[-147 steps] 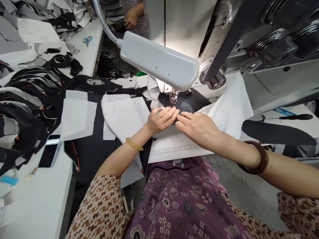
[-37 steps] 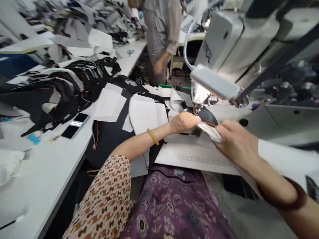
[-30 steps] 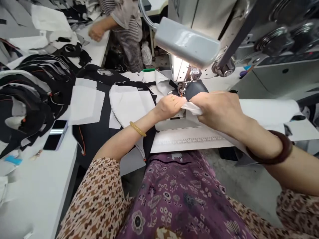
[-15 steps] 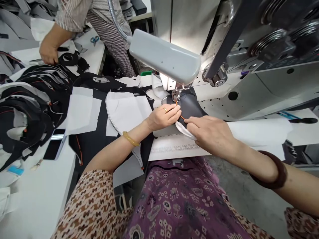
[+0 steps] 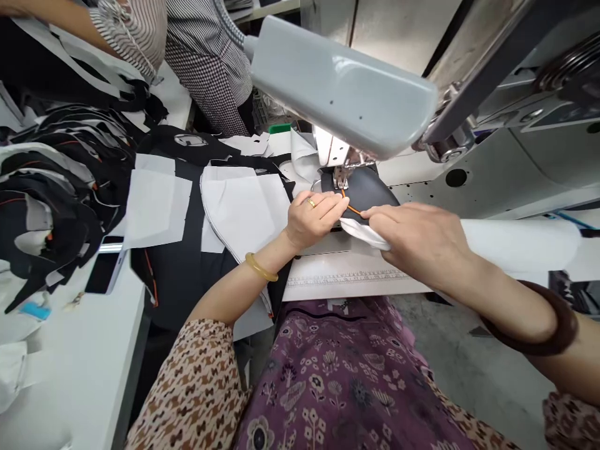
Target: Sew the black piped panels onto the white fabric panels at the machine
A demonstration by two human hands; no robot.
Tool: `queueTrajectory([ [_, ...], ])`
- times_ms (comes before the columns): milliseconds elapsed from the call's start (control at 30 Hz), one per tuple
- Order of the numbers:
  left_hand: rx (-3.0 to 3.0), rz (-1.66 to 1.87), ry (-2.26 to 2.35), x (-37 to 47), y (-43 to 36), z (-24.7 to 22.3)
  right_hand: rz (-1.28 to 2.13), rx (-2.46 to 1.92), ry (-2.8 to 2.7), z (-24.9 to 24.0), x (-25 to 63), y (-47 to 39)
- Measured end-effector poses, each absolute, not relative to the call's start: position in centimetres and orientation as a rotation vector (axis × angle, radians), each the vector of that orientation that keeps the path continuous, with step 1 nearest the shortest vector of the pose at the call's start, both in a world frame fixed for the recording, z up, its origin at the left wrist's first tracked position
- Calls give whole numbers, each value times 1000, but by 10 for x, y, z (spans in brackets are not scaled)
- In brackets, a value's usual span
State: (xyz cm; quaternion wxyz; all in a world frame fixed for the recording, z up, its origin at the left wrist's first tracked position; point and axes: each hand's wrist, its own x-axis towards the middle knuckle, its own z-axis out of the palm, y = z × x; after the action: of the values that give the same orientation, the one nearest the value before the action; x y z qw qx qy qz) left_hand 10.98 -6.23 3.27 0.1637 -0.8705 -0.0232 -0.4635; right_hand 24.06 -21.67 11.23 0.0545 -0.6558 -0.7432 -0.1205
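Observation:
A black fabric piece point(image 5: 372, 187) with a white underside lies under the presser foot point(image 5: 341, 179) of a sewing machine. Orange piping point(image 5: 355, 211) runs along it from the foot toward my right hand. My left hand point(image 5: 315, 219), fingers pressed together, grips the fabric and piping just in front of the foot. Farther right, my right hand point(image 5: 419, 240) is closed on the edge of the same piece, its fingertips at the piping. The white backing point(image 5: 364, 232) folds out between the hands. My right fingers partly hide the held edge.
A grey lamp point(image 5: 342, 87) hangs close above the needle area. Left of my hands lie black and white cut panels point(image 5: 248, 200), a phone point(image 5: 105, 265) and a heap of black pieces point(image 5: 51, 181). A co-worker point(image 5: 206, 69) stands behind the table.
My viewpoint has shifted, so lamp and machine look larger. Both hands keep their hold near the foot. The co-worker's arm has moved up and left, its hand now out of view.

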Motion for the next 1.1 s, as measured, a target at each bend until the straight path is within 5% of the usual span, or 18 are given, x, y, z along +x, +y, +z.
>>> queueTrajectory([
  [267, -2547, -1487, -8, 118, -54, 36, -207, -2280, -2156, 122, 240, -204],
  [767, -2606, -1095, 101, 127, -37, 60, -48, -2500, -1924, 160, 235, -178],
  [1100, -2605, -1065, 230, 109, -44, 49, -754, -1769, -2350, 96, 216, -214],
])
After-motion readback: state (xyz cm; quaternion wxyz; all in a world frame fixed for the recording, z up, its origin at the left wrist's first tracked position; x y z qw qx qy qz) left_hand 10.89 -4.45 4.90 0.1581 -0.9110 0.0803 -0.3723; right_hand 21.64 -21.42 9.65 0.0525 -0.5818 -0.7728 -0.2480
